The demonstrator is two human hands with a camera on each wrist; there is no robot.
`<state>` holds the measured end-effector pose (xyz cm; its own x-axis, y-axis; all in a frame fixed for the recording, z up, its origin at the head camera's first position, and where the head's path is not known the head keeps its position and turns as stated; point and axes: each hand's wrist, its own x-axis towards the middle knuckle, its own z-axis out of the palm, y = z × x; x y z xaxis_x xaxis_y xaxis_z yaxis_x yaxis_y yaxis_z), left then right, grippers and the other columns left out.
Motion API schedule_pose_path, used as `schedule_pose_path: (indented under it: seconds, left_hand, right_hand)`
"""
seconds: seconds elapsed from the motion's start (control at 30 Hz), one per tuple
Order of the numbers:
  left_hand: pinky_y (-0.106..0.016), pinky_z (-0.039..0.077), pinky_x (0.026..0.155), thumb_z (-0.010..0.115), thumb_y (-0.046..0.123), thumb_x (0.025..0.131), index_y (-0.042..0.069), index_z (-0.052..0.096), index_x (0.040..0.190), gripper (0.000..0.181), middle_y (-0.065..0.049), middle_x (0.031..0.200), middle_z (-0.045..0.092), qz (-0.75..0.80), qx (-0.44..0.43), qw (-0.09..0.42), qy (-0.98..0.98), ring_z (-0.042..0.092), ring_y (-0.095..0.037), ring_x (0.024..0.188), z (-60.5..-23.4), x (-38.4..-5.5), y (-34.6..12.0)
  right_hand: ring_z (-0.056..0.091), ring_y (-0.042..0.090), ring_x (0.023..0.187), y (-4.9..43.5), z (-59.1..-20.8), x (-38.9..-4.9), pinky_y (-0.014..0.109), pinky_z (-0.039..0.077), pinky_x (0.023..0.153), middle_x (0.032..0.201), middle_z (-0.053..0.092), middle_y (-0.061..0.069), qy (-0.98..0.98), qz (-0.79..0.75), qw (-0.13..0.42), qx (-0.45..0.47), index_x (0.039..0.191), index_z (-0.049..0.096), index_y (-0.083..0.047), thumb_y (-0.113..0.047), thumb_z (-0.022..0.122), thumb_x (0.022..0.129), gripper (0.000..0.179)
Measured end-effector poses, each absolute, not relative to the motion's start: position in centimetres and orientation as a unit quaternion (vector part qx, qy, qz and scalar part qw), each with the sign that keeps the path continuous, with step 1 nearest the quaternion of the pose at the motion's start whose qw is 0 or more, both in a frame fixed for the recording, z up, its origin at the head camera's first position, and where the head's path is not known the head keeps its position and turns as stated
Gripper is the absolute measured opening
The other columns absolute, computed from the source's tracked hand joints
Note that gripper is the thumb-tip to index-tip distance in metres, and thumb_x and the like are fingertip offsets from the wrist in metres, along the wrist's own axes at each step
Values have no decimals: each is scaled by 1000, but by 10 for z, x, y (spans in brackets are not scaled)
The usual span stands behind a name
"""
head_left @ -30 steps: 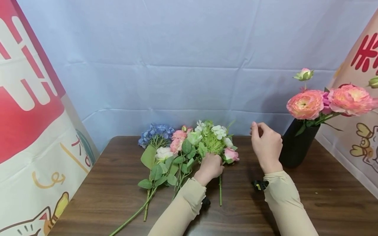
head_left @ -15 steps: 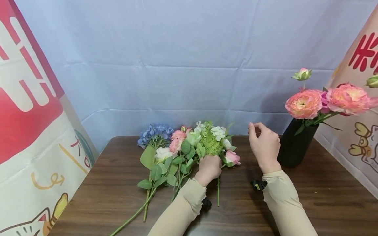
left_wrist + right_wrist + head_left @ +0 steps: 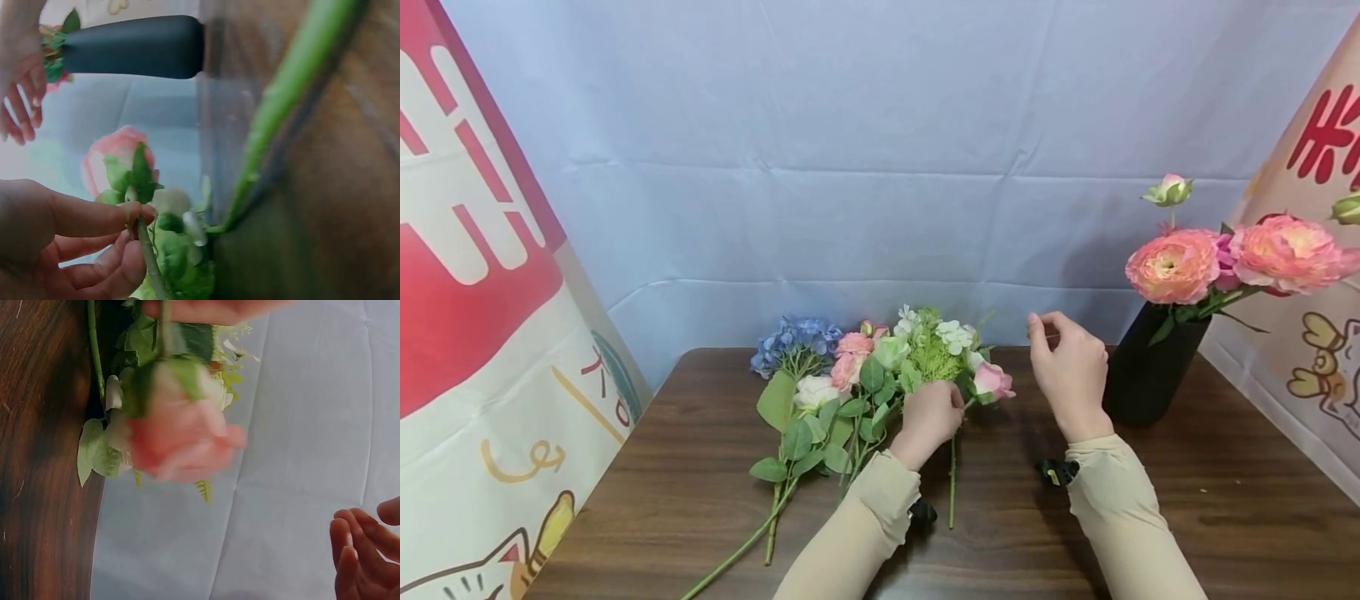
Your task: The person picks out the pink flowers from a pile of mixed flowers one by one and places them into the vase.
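Observation:
My left hand pinches the stem of a pink rose between thumb and fingers, just below the bloom. The rose's pink head points to the right, beside green and white flowers at the back of the table. In the right wrist view the bloom is blurred. My right hand is raised between the rose and the black vase, holding nothing. Its fingers are loosely bent, with the thumb apart. Most of the rose's stem is hidden by my left hand in the head view.
Left of my left hand lie a blue hydrangea, a white rose, pink flowers and leafy stems. Pink-orange blooms fill the vase at right. The wooden table backs onto a pale blue cloth.
My left hand has shifted slightly, and the pink rose has moved a little up and to the right. My right hand has drifted slightly left.

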<state>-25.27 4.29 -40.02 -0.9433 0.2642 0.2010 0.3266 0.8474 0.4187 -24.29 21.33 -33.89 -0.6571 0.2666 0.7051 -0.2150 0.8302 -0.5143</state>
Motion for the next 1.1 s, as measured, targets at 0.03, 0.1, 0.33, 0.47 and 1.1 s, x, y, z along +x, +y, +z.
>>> schedule_pose_path:
  seconds: [0.03, 0.1, 0.33, 0.47, 1.1]
  left_hand:
    - [-34, 47, 68, 67, 15, 83, 23, 69, 74, 12, 8, 73, 67, -242, -154, 76, -955, 61, -14, 67, -397, -253, 41]
    - [-33, 48, 68, 68, 17, 84, 22, 71, 77, 9, 8, 73, 68, -265, -156, 94, -947, 62, -14, 68, -391, -253, 38]
    - [-21, 42, 57, 69, 13, 83, 17, 71, 81, 4, 5, 72, 68, -364, -161, 149, -905, 56, -7, 60, -365, -250, 27]
    - [-20, 39, 56, 69, 12, 83, 16, 70, 81, 5, 4, 74, 67, -402, -152, 165, -888, 53, -8, 59, -351, -246, 22]
    - [-24, 49, 62, 69, 10, 83, 14, 69, 86, 5, 2, 85, 72, -478, -128, 244, -834, 66, -13, 71, -323, -235, 5]
  right_hand:
    - [65, 33, 71, 213, -339, -243, 49, 48, 64, 78, 69, 17, -859, 292, 421, -11, 91, 69, -3, -33, 55, 95, 33]
    - [65, 32, 71, 212, -338, -243, 49, 48, 64, 78, 69, 17, -852, 297, 432, -5, 91, 69, -2, -31, 56, 94, 32]
    - [62, 30, 66, 209, -336, -241, 46, 45, 63, 73, 69, 14, -848, 299, 437, -10, 90, 69, -3, -31, 56, 94, 31]
    - [61, 28, 63, 206, -335, -240, 43, 43, 60, 70, 69, 12, -847, 302, 437, -4, 88, 69, -4, -30, 57, 94, 30]
    - [65, 20, 65, 188, -338, -240, 17, 41, 59, 73, 70, 6, -846, 329, 415, 67, 87, 71, -7, -25, 65, 89, 19]
